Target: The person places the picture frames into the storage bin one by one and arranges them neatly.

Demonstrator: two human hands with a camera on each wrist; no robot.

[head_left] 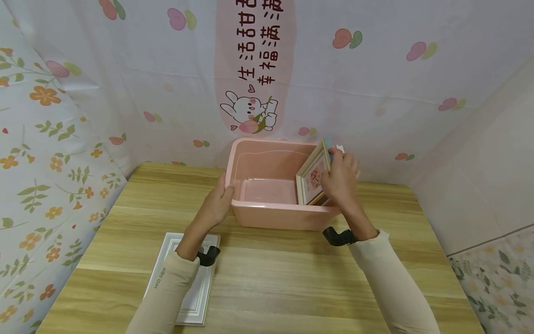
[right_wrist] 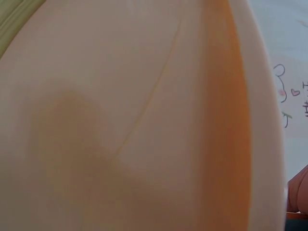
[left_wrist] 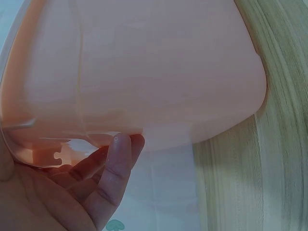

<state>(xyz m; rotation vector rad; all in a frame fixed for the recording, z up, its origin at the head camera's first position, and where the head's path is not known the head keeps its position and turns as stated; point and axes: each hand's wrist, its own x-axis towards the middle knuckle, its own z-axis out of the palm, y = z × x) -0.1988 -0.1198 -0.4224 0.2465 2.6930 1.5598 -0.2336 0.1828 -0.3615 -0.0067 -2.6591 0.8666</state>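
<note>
A pink plastic bin (head_left: 275, 215) stands at the back of the table. My left hand (head_left: 219, 199) holds its left rim; in the left wrist view the fingers (left_wrist: 113, 178) curl under the rim's edge. At the bin's right end, a cream picture frame (head_left: 306, 185) with a pink flower picture leans tilted inside. My right hand (head_left: 344, 178) grips this frame by its upper right edge, and something blue (head_left: 328, 143) and something white (head_left: 340, 148) show behind it. In the right wrist view, the bin's wall (right_wrist: 120, 72) fills most of the picture, with part of a finger (right_wrist: 299, 192) beyond its rim.
A white picture frame (head_left: 202, 297) lies flat on the wooden table (head_left: 267, 278), partly under the left forearm. Behind the bin hangs a white printed cloth (head_left: 167, 106) with a rabbit drawing. A flowered cloth (head_left: 46, 185) borders the left side, a pale wall (head_left: 479, 162) the right.
</note>
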